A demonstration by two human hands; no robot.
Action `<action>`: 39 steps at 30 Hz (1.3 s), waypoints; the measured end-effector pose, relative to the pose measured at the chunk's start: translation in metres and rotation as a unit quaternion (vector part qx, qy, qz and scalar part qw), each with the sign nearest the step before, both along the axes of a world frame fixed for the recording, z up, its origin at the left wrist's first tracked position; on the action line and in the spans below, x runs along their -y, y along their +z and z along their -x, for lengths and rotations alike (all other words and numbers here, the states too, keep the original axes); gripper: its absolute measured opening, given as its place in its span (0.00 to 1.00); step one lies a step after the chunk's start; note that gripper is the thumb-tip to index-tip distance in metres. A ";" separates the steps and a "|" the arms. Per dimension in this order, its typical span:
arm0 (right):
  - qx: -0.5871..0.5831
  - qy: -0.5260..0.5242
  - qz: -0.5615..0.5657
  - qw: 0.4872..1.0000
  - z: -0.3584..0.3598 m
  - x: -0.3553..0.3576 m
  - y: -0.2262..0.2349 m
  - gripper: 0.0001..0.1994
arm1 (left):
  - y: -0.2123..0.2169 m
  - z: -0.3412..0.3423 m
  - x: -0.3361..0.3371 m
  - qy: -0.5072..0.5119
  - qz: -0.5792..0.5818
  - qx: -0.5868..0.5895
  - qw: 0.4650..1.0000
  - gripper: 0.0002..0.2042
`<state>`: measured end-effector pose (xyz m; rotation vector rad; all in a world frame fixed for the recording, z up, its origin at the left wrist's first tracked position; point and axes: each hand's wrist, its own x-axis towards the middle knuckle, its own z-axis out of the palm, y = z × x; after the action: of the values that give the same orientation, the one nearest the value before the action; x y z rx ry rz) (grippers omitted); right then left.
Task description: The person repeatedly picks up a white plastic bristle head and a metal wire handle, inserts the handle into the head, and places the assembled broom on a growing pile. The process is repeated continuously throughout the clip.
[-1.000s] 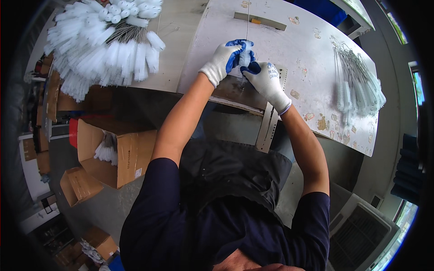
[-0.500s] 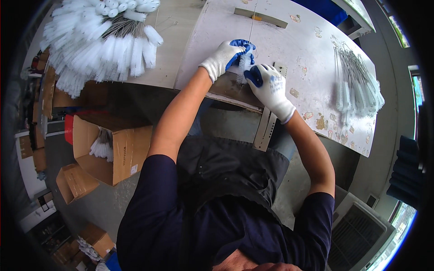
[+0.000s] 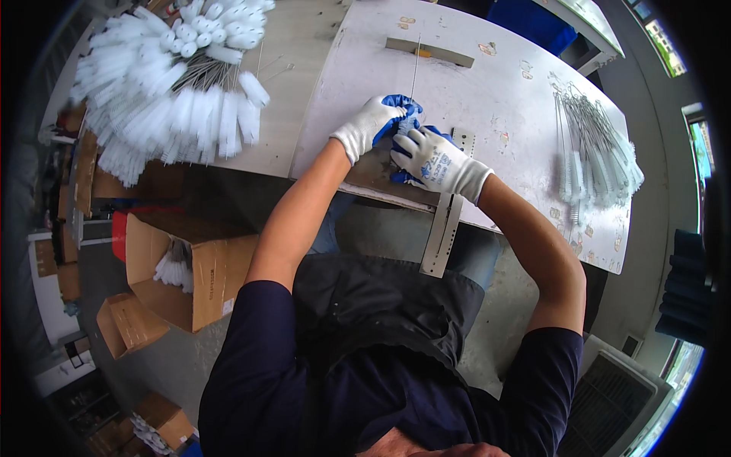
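Both my hands wear white gloves with blue palms and meet at the near edge of a scuffed white work table. My left hand and my right hand are closed together around the bristle end of a thin wire brush. Its straight wire stem runs away from my hands across the table. The bristle part is mostly hidden inside my fingers.
A big heap of white bottle brushes lies on the table at left. A smaller bundle of wire brushes lies at right. A metal bar sits at the far edge, a perforated metal strip hangs off the near edge. Open cardboard boxes stand on the floor.
My hands have stayed together on the brush, shifting slightly; my right hand has turned a little over the left. The view has shifted a bit.
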<state>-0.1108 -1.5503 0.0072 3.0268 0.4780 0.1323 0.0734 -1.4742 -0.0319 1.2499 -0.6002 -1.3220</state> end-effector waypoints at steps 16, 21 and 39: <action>-0.140 -0.242 -0.016 0.960 0.028 -0.062 0.020 0.09 | 0.027 0.098 -0.107 0.308 0.031 0.081 0.947 0.09; -0.166 -0.363 -0.090 0.913 0.024 -0.088 0.042 0.12 | 0.009 0.165 -0.167 0.133 -0.032 0.004 0.991 0.09; -0.173 -0.365 -0.349 0.846 0.041 -0.053 0.028 0.27 | 0.016 0.092 -0.191 0.000 -0.063 -0.133 0.989 0.14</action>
<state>-0.1521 -1.4974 0.0356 3.6605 -0.9502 -0.3737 -0.0186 -1.2834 -0.0157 1.1481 -0.3313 -1.5168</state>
